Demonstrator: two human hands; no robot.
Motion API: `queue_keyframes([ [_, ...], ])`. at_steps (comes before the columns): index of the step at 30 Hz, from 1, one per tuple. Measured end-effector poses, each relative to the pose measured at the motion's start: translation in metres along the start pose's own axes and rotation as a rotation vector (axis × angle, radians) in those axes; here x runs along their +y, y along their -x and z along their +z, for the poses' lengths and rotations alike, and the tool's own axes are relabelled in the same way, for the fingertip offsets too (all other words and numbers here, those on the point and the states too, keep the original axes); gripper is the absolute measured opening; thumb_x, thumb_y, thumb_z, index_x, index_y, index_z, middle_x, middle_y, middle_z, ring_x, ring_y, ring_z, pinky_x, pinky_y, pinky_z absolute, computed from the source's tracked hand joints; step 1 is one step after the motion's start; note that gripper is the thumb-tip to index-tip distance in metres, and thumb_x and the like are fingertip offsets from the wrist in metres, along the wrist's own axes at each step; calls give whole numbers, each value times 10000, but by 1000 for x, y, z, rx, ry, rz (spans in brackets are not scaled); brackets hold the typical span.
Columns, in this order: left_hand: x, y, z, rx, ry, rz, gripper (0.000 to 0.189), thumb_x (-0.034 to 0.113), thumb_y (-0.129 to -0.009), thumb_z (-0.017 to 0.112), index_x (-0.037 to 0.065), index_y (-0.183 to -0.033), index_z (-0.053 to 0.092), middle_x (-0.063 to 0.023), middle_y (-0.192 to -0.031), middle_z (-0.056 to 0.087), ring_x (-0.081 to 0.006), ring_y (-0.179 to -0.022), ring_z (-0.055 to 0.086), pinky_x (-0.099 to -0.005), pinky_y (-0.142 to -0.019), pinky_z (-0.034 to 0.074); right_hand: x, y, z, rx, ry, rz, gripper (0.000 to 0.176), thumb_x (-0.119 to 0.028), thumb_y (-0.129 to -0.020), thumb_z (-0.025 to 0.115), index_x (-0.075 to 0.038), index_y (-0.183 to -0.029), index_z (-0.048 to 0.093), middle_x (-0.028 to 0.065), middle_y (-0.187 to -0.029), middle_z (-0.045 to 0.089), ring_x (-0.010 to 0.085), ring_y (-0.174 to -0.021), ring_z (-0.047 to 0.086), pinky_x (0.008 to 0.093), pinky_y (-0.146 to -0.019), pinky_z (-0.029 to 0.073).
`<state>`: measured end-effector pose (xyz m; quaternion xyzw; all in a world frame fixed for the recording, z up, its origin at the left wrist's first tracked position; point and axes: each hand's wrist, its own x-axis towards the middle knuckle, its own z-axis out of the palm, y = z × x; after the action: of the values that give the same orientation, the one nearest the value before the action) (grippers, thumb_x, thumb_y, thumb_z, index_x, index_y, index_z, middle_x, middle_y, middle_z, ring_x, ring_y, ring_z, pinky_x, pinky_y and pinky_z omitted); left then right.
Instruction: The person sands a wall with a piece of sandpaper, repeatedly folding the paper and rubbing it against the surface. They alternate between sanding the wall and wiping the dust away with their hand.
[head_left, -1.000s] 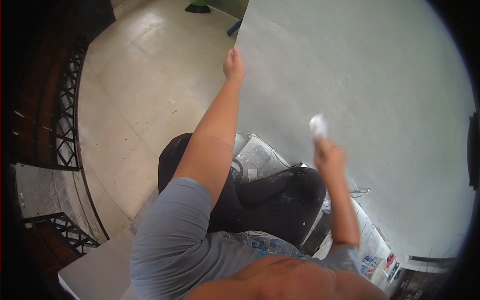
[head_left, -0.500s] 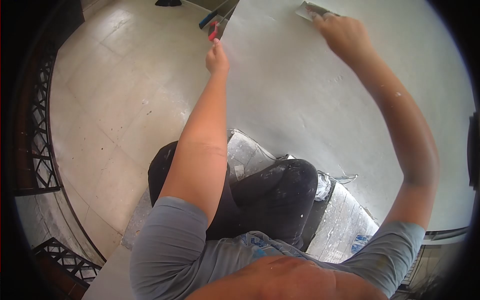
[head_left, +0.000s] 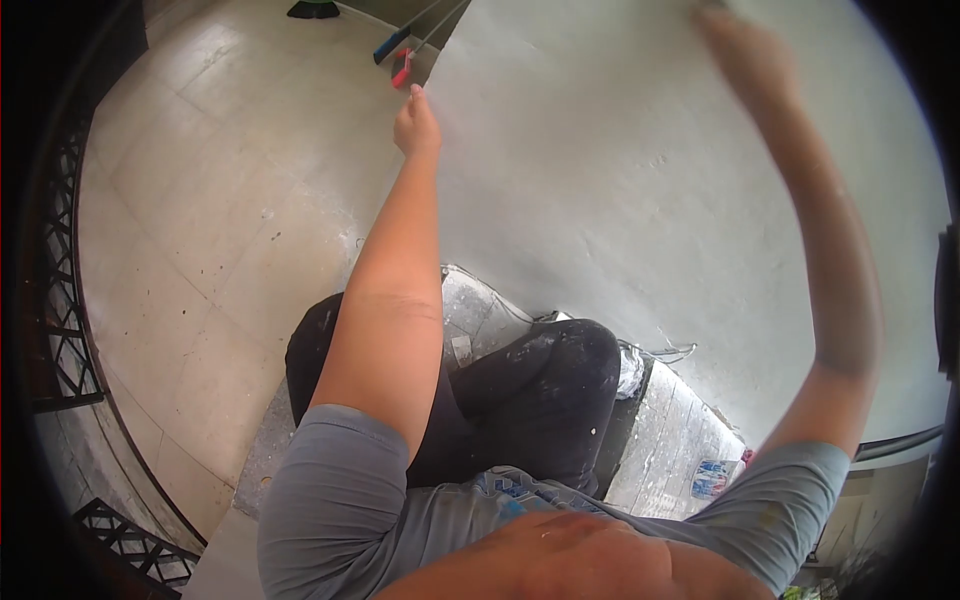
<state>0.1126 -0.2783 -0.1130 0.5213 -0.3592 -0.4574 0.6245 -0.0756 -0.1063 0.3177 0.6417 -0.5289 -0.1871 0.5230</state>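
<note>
My left hand (head_left: 417,124) is raised at the left edge of the smooth grey wall surface (head_left: 600,190), thumb up and fingers curled; what it grips, if anything, is hidden. Near the top right, my right hand (head_left: 752,58) is blurred against the same surface. Its fingers are closed on a flat metal scraper (head_left: 712,5), of which only a small dark part shows at the frame's top edge.
Beyond my left hand are a red brush head (head_left: 402,68), a blue one (head_left: 391,45) and a dark broom (head_left: 313,10) on the tiled floor (head_left: 200,230). Paint-spattered boards (head_left: 665,430) and a cable (head_left: 670,352) lie by my knees. Dark metal latticework (head_left: 62,290) stands left.
My right hand has moved right and up, taking the scraper almost out of view. The view has shifted slightly, and my left hand appears a little further left and lower.
</note>
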Motion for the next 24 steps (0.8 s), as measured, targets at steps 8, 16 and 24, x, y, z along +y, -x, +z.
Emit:
queue_keyframes([
  [8, 3, 3, -3, -21, -12, -45, 701, 640, -989, 413, 36, -1134, 739, -179, -1093, 740, -374, -1105, 663, -447, -978, 481, -2, -11, -67, 119, -141, 190, 249, -159, -1027, 502, -55, -1046, 728, 160, -810, 725, 243, -659, 705, 395, -580, 538],
  [16, 2, 2, -3, -39, 5, -31, 709, 642, -989, 407, 29, -1093, 747, -186, -1071, 742, -379, -1079, 671, -445, -954, 487, -23, -10, -74, -180, -58, 193, 232, -109, -1012, 509, -55, -1098, 717, 145, -848, 729, 252, -691, 710, 401, -594, 544],
  [24, 6, -2, -6, -47, 30, -34, 719, 651, -984, 412, 24, -1088, 746, -190, -1064, 742, -376, -1068, 674, -442, -945, 489, -9, -26, -98, -102, -72, 270, 226, -132, -1017, 514, -64, -1055, 726, 145, -812, 720, 265, -691, 714, 404, -597, 560],
])
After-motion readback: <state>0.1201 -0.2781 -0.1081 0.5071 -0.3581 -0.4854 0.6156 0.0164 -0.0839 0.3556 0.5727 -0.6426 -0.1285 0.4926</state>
